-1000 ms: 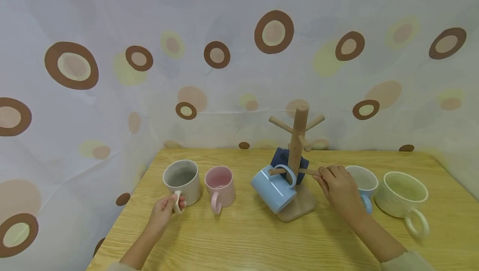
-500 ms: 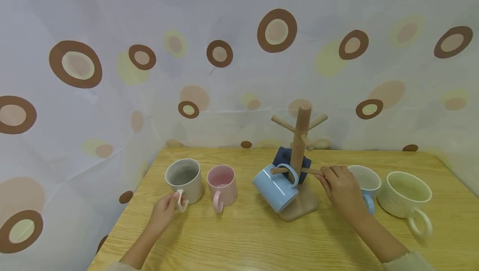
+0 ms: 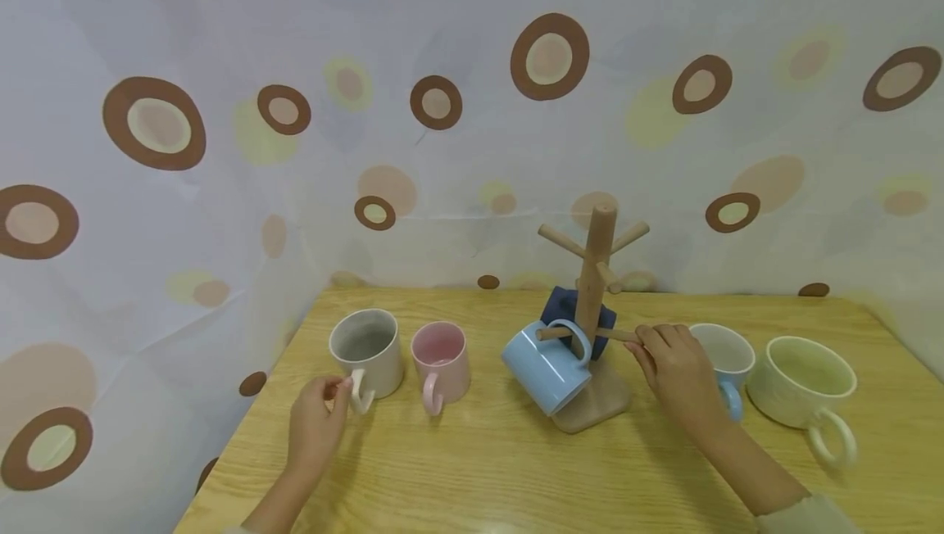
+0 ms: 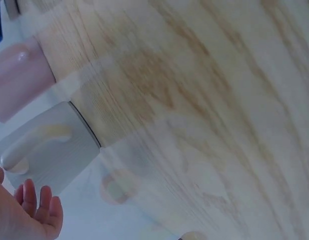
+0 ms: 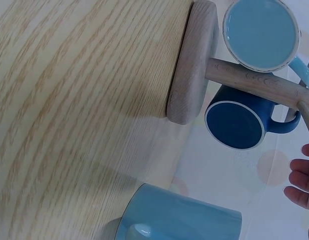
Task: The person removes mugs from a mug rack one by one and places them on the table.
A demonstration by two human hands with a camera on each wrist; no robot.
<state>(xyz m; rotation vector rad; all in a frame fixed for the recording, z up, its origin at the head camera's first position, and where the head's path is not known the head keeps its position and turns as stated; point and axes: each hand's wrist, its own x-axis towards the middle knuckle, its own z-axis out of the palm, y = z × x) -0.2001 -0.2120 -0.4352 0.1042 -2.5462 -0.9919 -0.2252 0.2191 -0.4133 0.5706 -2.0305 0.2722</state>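
Note:
My left hand (image 3: pixel 317 423) is beside the handle of a white mug (image 3: pixel 383 366), fingers loosely bent with nothing in them. In the left wrist view, the thumb lies near the lower end of that mug's handle. With my right hand (image 3: pixel 678 370) I pinch a lower peg (image 3: pixel 618 336) of a wooden mug tree (image 3: pixel 592 296). A light blue mug (image 3: pixel 544 370) hangs tilted by its handle on another lower peg. Behind the post hangs a navy mug (image 5: pixel 234 125), partly hidden in the head view. The upper pegs are bare.
A pink mug (image 3: pixel 448 374) stands upright right of the white one. Near my right forearm stand a blue mug with a pale inside (image 3: pixel 726 370) and a wide pale green mug (image 3: pixel 785 395). A patterned curtain (image 3: pixel 472 149) hangs behind the wooden table (image 3: pixel 472 468).
My left hand has let go of the white mug's handle and drawn slightly back to the left. My right hand keeps its grip on the peg. The head view has shifted a little.

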